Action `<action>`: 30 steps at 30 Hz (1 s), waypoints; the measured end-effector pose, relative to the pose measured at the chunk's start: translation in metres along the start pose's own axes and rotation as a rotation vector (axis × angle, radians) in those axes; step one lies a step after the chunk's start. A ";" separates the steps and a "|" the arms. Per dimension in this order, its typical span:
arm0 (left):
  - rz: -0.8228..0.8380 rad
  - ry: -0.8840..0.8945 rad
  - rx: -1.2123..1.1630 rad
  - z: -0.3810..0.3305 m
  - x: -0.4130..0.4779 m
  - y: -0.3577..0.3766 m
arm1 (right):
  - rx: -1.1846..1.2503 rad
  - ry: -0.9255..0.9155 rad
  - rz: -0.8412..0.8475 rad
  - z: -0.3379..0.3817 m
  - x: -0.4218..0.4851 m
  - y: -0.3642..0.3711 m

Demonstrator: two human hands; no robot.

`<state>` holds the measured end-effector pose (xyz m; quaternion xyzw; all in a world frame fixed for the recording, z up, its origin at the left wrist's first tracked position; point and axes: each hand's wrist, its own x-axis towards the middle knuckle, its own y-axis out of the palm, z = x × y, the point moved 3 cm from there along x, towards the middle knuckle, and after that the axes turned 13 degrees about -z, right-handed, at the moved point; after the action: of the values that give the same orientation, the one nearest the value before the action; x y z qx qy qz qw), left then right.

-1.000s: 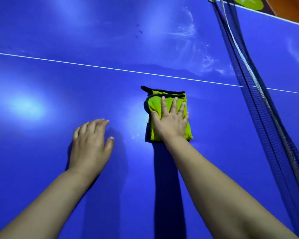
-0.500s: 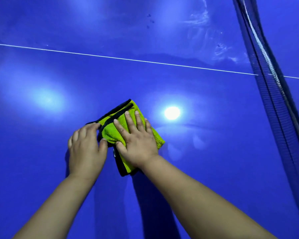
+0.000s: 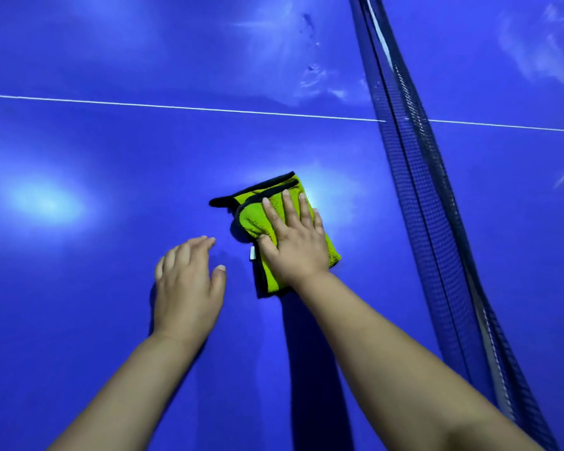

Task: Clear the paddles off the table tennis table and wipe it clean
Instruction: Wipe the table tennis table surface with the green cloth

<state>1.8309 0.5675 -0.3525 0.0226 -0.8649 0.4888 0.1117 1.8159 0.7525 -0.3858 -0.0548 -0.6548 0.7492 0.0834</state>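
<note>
I'm watching the right hand [image 3: 293, 247] pressing the cloth [image 3: 249, 218] flat-fingered onto the table [image 3: 111, 157] to the left of the net [image 3: 417, 190]; the left hand [image 3: 188, 284] is resting open, empty, farther from the net

Fluffy green cloth [image 3: 275, 222] with black trim; glossy, smeared blue table [image 3: 111, 157]; dark mesh net [image 3: 420, 190].

A dark net [image 3: 414, 177] runs down the right side, from the top to the bottom corner. A thin white line [image 3: 176, 107] goes across from left to right and meets the net. A bright spot of light [image 3: 46, 203] shines on the left.
</note>
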 end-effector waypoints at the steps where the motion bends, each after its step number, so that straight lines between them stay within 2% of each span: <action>1: 0.008 0.012 -0.007 -0.012 -0.002 0.008 | -0.006 0.025 -0.011 -0.021 0.002 -0.004; 10: 0.069 0.098 -0.037 -0.083 -0.033 0.051 | -0.079 0.232 -0.027 -0.168 0.001 -0.026; 15: 0.052 0.152 -0.066 -0.090 -0.040 0.049 | 0.132 0.447 -0.014 -0.194 -0.027 -0.040; 17: 0.053 0.160 -0.079 -0.086 -0.041 0.043 | 0.145 0.533 -0.018 -0.192 -0.041 -0.043; 23: 0.064 0.170 -0.089 -0.042 -0.039 0.011 | -0.121 0.611 -0.037 -0.151 -0.082 -0.035; 30: 0.070 0.125 -0.056 0.052 -0.038 -0.040 | -0.141 0.543 -0.022 -0.026 -0.088 -0.015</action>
<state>1.8649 0.4992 -0.3528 -0.0416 -0.8699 0.4684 0.1489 1.9082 0.7625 -0.3773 -0.2521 -0.6596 0.6586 0.2600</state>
